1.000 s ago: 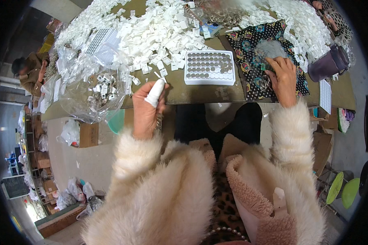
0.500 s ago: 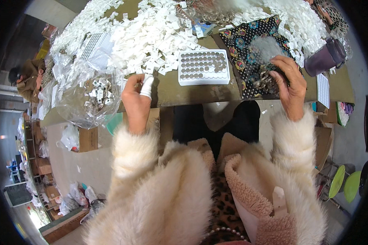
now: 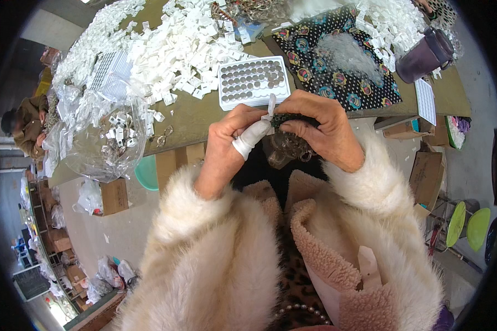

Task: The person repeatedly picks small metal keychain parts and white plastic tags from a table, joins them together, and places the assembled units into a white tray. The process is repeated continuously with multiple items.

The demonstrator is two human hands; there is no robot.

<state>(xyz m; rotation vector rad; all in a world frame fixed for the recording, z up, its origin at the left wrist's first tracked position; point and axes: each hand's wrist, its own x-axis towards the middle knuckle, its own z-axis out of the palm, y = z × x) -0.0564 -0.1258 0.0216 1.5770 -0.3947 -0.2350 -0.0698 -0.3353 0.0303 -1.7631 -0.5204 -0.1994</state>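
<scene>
Your 2 hands are close together at the near edge of the table (image 3: pixel 196 118). Your right hand (image 3: pixel 327 130) has its thumb and fingers clamped on a bunch of metal rings (image 3: pixel 286 149), which hangs in front of the edge, above your lap. Your left hand (image 3: pixel 232 137), 1 finger in a white cover (image 3: pixel 253 138), pinches a small whitish piece (image 3: pixel 271 105) beside the bunch; its exact shape is unclear. Just beyond sits a white tray (image 3: pixel 226 106) of round discs (image 3: pixel 247 78), with a patterned cloth (image 3: pixel 370 87) to its right.
</scene>
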